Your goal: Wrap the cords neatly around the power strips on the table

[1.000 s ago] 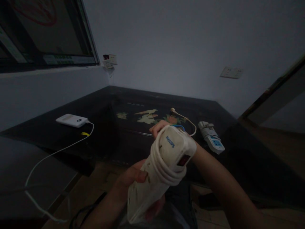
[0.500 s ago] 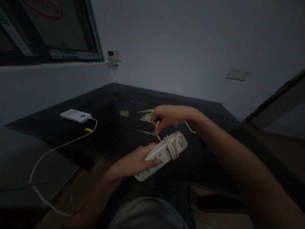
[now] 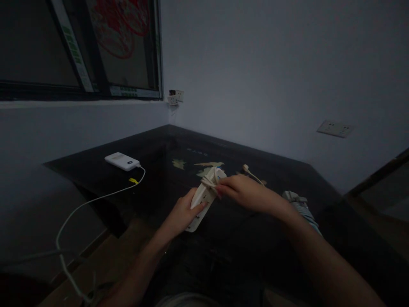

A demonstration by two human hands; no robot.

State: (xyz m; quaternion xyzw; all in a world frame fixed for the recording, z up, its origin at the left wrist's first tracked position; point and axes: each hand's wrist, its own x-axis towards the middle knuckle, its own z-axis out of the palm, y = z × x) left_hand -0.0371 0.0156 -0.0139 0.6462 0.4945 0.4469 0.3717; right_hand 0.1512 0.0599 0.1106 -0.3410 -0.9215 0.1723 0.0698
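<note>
My left hand (image 3: pixel 182 214) is closed around the lower part of a white power strip (image 3: pixel 207 198), thumb across its socket face. The strip is tilted, its far end pointing up and away over the dark table. Several turns of its pale cord (image 3: pixel 208 182) are wound about the far end. At those turns my right hand (image 3: pixel 240 190) pinches the cord, its fingertips close to the strip. Beyond that hand, a pale plug (image 3: pixel 246 168) on a length of cord lies on the table.
A white power bank (image 3: pixel 122 161) with a cable lies on the dark table (image 3: pixel 153 147) at left, near a yellow tag (image 3: pixel 133 181). A bundle with pale blue cord (image 3: pixel 302 208) is beside my right forearm. Wall sockets (image 3: pixel 335 128) are at right.
My right hand has come from above the strip round to its right side with the cord. The strip points more steeply away. The view has shifted, showing the plug and blue-corded bundle.
</note>
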